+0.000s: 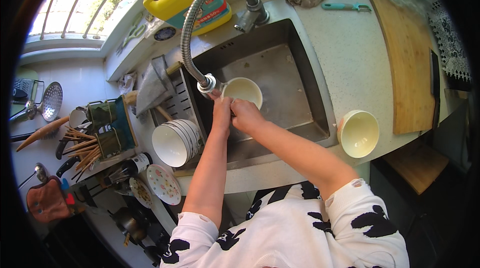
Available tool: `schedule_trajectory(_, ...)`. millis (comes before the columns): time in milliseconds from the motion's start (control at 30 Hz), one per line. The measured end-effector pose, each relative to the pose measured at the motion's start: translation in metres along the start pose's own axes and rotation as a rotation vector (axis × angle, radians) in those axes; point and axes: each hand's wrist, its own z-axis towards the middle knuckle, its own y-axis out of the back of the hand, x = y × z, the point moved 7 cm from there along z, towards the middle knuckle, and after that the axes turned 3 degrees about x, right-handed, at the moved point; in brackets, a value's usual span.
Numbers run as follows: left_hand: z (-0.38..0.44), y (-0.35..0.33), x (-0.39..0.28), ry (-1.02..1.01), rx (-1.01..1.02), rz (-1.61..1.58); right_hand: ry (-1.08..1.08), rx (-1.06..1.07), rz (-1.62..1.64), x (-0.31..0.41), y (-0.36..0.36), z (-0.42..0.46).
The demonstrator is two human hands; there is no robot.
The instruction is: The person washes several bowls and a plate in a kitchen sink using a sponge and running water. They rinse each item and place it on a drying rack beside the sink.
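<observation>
My left hand (222, 114) and my right hand (246, 116) meet over the sink, fingers curled, at the near edge of a cream bowl (245, 90). The bowl's open side faces up, and my hands cover part of its near rim. The left fingertips are close under the faucet's spray head (209, 85); whether they touch it is unclear. A small dark gap or object shows between the hands. What the fingers grip is hidden. Below them lies the stainless steel sink (277, 69).
Right of the sink stands another cream bowl (359, 134), near a wooden cutting board (407, 69) and a turquoise peeler (347, 7). Stacked white bowls (170, 145) lean at the left. A yellow detergent jug (187, 4) stands behind the flexible faucet hose (187, 35).
</observation>
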Motion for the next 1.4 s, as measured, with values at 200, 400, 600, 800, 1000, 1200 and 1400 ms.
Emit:
schedule_trajectory(200, -0.002, 0.012, 0.009, 0.144, -0.143, 0.058, 0.153, 0.113, -0.364, 0.011, -0.008, 0.0)
schedule_trajectory(400, 0.001, 0.013, 0.004, 0.044, -0.119, 0.043, -0.046, 0.113, -0.097, -0.002, -0.004, 0.001)
schedule_trajectory(600, -0.001, 0.013, 0.013, 0.1, -0.147, -0.268, 0.104, -0.026, -0.076, 0.01, 0.001, -0.002)
schedule_trajectory(800, -0.006, 0.019, 0.009, 0.142, -0.225, 0.126, 0.136, 0.148, -0.235, 0.009, -0.005, -0.002)
schedule_trajectory(1000, -0.01, 0.014, -0.006, -0.052, -0.24, 0.06, 0.071, 0.023, 0.088, 0.013, -0.004, -0.004)
schedule_trajectory(1200, -0.02, 0.021, -0.008, 0.176, -0.304, 0.54, 0.425, 0.231, -0.814, 0.001, -0.011, -0.013)
schedule_trajectory(1400, -0.022, 0.014, -0.041, -0.035, -0.509, 1.315, -0.086, -0.041, -0.561, -0.037, 0.04, -0.003)
